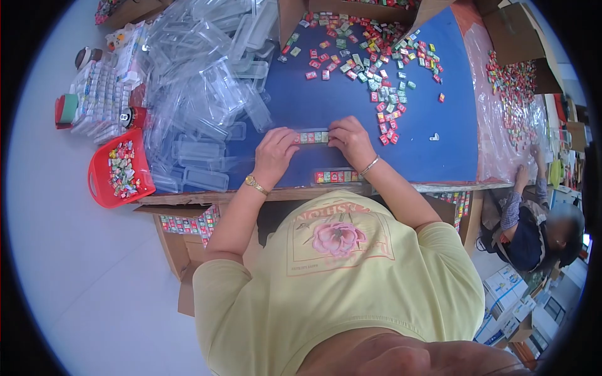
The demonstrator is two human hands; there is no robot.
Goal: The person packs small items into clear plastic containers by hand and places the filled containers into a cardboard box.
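Both my hands grip a narrow clear plastic box point(311, 137) with a row of small red, green and white printed blocks inside. My left hand point(276, 153) closes on its left end, fingers bent over the edge. At the right end, my right hand point(352, 141) pinches the box between thumb and fingers. Closer to my body, a second filled clear box point(338, 177) lies near the table's front edge, beneath my right wrist. Loose small blocks point(385, 94) are scattered beyond and to the right of my right hand. What the blocks are I cannot tell.
A heap of clear plastic boxes point(207, 69) covers the blue table's point(433, 160) left part. A red basket point(94, 178) of blocks is at the left. Cardboard boxes point(520, 31) stand at the back. Another person point(520, 225) works at the right beside plastic sheeting with more blocks.
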